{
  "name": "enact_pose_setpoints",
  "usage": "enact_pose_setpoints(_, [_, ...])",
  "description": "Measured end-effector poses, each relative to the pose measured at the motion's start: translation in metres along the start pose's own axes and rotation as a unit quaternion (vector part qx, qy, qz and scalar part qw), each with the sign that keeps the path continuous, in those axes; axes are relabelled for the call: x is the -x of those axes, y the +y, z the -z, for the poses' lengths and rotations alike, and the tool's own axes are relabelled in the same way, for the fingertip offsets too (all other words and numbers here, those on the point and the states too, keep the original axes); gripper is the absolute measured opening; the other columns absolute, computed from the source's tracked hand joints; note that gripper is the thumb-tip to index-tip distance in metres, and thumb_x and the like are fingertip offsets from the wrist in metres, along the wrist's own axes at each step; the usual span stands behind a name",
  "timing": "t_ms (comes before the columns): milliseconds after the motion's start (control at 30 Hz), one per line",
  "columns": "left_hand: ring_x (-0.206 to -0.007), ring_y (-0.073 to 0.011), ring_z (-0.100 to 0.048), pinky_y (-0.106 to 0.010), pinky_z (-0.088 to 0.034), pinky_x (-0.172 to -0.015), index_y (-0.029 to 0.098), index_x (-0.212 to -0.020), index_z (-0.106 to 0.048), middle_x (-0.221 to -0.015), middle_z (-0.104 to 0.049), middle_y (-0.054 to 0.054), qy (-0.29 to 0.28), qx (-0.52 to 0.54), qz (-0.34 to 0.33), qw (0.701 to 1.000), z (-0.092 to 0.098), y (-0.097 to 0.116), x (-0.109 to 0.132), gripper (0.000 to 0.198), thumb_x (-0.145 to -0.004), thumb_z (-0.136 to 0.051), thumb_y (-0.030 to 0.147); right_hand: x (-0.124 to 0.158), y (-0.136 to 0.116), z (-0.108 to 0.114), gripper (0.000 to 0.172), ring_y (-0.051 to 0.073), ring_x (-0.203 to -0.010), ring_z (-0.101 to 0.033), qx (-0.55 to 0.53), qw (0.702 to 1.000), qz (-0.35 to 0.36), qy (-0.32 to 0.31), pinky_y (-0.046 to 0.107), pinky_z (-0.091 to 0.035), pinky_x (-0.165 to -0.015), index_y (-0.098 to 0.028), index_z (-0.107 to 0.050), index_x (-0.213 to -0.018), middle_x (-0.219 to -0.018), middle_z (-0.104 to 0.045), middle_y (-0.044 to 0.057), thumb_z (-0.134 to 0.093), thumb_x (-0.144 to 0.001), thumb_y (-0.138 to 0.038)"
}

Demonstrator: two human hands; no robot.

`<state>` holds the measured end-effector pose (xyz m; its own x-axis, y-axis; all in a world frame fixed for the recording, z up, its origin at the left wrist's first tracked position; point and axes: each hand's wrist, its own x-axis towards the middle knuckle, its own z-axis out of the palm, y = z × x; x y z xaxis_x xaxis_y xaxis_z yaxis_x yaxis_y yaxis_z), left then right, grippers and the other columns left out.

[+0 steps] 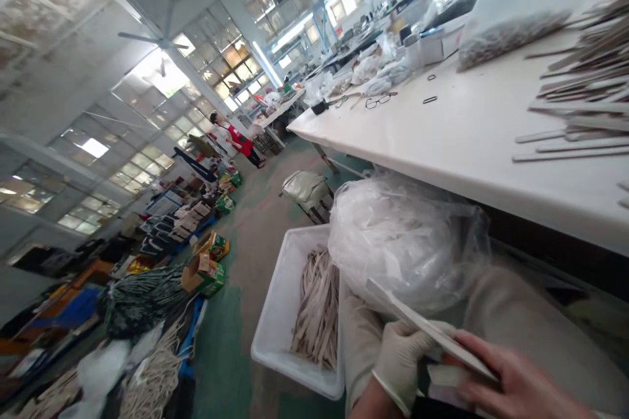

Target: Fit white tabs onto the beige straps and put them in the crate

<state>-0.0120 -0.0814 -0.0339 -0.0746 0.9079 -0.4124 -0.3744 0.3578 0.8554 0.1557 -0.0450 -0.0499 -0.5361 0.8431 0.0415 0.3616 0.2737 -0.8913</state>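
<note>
A flat grey-beige strip (422,322) runs slantwise across my lap, its far end pointing up toward a clear plastic bag. My left hand (400,357), in a whitish glove, is closed around it near the middle. My bare right hand (506,370) grips the near end between thumb and fingers. Below the strip, between the hands, a pale piece (447,376) shows in part; I cannot make out what it is. The bulging clear plastic bag (393,236) lies just beyond my hands, against the table edge.
Left of my knees stands a white plastic bin (272,314) with many similar strips (317,308) inside. More strips (584,91) lie on the white table (472,124), with eyeglasses (378,101) and bags. A padded stool (304,188) and a person in red (238,139) are farther off.
</note>
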Motion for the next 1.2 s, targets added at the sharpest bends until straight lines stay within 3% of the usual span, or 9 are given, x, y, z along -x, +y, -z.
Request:
enact_pose_setpoints(67, [-0.084,-0.0304,-0.071,-0.041,-0.053,-0.086,0.013,-0.082,-0.081,-0.08,-0.075,-0.016,0.024,0.042,-0.001,0.999,0.014,0.01,0.003,0.035,-0.062,-0.084,0.041,-0.002,-0.01,-0.007,0.073,0.03,-0.084,-0.075,-0.017,0.998,0.026,-0.055,0.034,-0.063,-0.07,-0.049,-0.062,-0.129,-0.105,-0.077,-0.002,-0.076,-0.061,-0.026])
enact_pose_setpoints(167, [-0.081,-0.0287,-0.071,-0.039,-0.054,-0.083,0.013,-0.081,-0.08,-0.077,-0.073,-0.014,0.024,0.091,0.006,0.996,0.037,0.017,0.01,0.037,-0.062,-0.085,0.044,-0.002,-0.019,-0.018,0.083,0.03,-0.093,-0.074,0.005,0.996,0.06,-0.061,0.036,-0.062,-0.075,-0.045,-0.051,-0.141,-0.114,-0.075,0.0,-0.067,-0.065,-0.017])
enact_pose_setpoints(267, [-0.086,-0.0278,-0.071,-0.039,-0.054,-0.087,0.015,-0.086,-0.079,-0.082,-0.074,-0.011,0.04,0.12,0.0,0.992,0.053,0.021,0.027,0.036,-0.065,-0.085,0.044,-0.005,-0.033,-0.024,0.074,0.027,-0.098,-0.073,0.043,0.992,0.104,-0.05,0.036,-0.059,-0.079,-0.032,-0.051,-0.142,-0.118,-0.073,0.005,-0.056,-0.072,-0.013])
enact_pose_setpoints(500, [-0.086,-0.0207,-0.071,-0.032,-0.055,-0.089,0.015,-0.084,-0.078,-0.087,-0.077,-0.007,0.199,0.122,-0.126,0.964,0.092,0.062,0.082,0.032,-0.064,-0.087,0.038,-0.03,-0.081,-0.029,0.033,0.022,-0.085,-0.069,0.01,0.981,0.152,-0.123,0.029,-0.05,-0.074,-0.02,-0.065,-0.119,-0.101,-0.073,0.01,-0.044,-0.096,-0.03])
enact_pose_setpoints(733, [-0.101,-0.0214,-0.067,-0.034,-0.048,-0.104,0.018,-0.08,-0.077,-0.098,-0.075,-0.005,0.373,-0.047,-0.422,0.825,0.131,0.101,0.152,0.022,-0.072,-0.081,0.038,-0.045,-0.108,-0.04,0.038,0.015,-0.058,-0.059,-0.07,0.951,0.084,-0.288,0.025,-0.04,-0.059,-0.018,-0.067,-0.083,-0.067,-0.065,0.002,-0.04,-0.099,-0.04])
enact_pose_setpoints(800, [-0.094,-0.019,-0.068,-0.031,-0.053,-0.096,0.017,-0.08,-0.077,-0.093,-0.076,-0.004,0.39,0.01,-0.392,0.833,0.135,0.094,0.151,0.019,-0.074,-0.08,0.035,-0.047,-0.107,-0.041,0.039,0.015,-0.058,-0.058,-0.046,0.946,0.097,-0.306,0.025,-0.039,-0.059,-0.019,-0.067,-0.08,-0.067,-0.066,0.002,-0.041,-0.099,-0.043])
enact_pose_setpoints(900, [-0.077,-0.0133,-0.069,-0.025,-0.056,-0.078,0.015,-0.08,-0.075,-0.082,-0.075,-0.003,0.398,0.204,-0.212,0.869,0.14,0.068,0.134,0.009,-0.083,-0.072,0.024,-0.048,-0.095,-0.037,0.039,0.016,-0.056,-0.057,0.051,0.945,0.098,-0.307,0.026,-0.035,-0.056,-0.021,-0.065,-0.074,-0.064,-0.066,0.002,-0.042,-0.097,-0.041])
enact_pose_setpoints(1033, [-0.067,-0.0106,-0.067,-0.023,-0.056,-0.069,0.014,-0.088,-0.073,-0.074,-0.073,-0.003,0.348,0.397,-0.023,0.849,0.141,0.027,0.114,0.015,-0.093,-0.06,0.021,-0.044,-0.077,-0.019,0.021,0.02,-0.059,-0.06,0.175,0.927,0.081,-0.323,0.028,-0.033,-0.055,-0.023,-0.071,-0.087,-0.069,-0.069,0.004,-0.053,-0.088,-0.033])
enact_pose_setpoints(1200, [-0.067,-0.0107,-0.067,-0.023,-0.055,-0.073,0.015,-0.087,-0.073,-0.075,-0.074,-0.003,0.329,0.413,-0.019,0.849,0.136,0.006,0.101,0.008,-0.087,-0.065,0.014,-0.036,-0.065,-0.006,0.043,0.02,-0.063,-0.062,0.02,0.926,-0.073,-0.371,0.03,-0.045,-0.06,-0.019,-0.069,-0.084,-0.074,-0.07,0.007,-0.045,-0.094,-0.054])
